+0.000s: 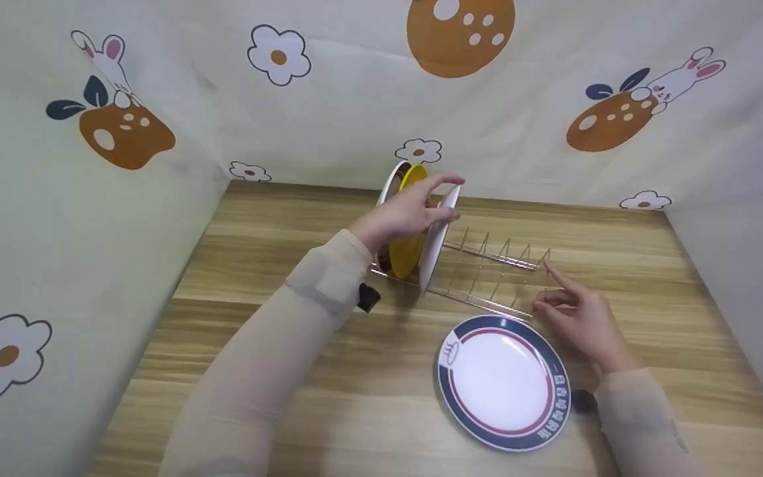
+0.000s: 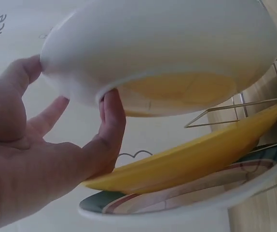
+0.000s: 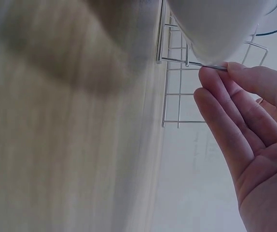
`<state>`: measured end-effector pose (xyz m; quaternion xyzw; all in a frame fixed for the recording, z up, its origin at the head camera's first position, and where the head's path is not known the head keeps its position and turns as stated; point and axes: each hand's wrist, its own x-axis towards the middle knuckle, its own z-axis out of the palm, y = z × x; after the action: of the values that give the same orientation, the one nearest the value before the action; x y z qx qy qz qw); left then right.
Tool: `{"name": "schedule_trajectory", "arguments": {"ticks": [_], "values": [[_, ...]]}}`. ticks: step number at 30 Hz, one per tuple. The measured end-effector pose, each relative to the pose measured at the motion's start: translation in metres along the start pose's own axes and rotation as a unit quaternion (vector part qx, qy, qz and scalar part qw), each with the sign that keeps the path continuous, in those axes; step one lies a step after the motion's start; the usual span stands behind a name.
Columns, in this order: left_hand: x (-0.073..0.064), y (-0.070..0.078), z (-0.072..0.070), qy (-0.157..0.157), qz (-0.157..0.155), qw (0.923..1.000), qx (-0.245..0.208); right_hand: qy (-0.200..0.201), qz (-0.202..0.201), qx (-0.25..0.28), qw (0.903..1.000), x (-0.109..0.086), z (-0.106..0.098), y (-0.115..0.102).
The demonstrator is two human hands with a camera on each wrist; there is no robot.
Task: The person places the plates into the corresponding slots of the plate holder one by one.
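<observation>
My left hand grips the upper edge of a white plate that stands on edge in a wire dish rack. In the left wrist view the thumb touches the foot ring on the underside of this white plate, and fingertips reach its rim. Just left of it a yellow plate and a white plate with a dark patterned rim stand in the rack. My right hand is at the rack's right end; in the right wrist view thumb and fingers pinch a rack wire.
A plate with a dark blue rim and a red ring lies flat on the wooden table, in front of the rack. Behind the rack rises a pale printed cloth, which also runs along both sides.
</observation>
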<state>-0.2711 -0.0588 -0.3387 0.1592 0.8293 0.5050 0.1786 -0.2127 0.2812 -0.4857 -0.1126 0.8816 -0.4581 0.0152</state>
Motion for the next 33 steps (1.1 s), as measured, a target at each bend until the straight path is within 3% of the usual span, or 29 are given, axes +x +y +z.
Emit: {"name": "schedule_trajectory", "arguments": {"ticks": [6,14,19,27,33], "values": [[0.014,-0.001,0.004,0.011,-0.003,0.9996,-0.027,0.005,0.001,0.003,1.0000,0.000,-0.002,0.000],[0.018,-0.001,0.004,0.021,-0.010,0.9994,-0.025,0.002,-0.003,0.001,1.0000,-0.001,-0.003,0.000],[0.013,0.004,0.008,0.041,-0.011,0.9991,0.003,0.003,0.008,0.000,1.0000,-0.001,-0.004,0.000],[0.001,0.015,0.013,0.090,-0.009,0.9892,0.115,0.013,-0.007,-0.001,0.9999,-0.002,-0.003,-0.005],[-0.013,0.021,0.015,0.085,-0.012,0.9901,0.111,0.006,-0.011,0.005,0.9999,-0.007,0.000,-0.025]]}}
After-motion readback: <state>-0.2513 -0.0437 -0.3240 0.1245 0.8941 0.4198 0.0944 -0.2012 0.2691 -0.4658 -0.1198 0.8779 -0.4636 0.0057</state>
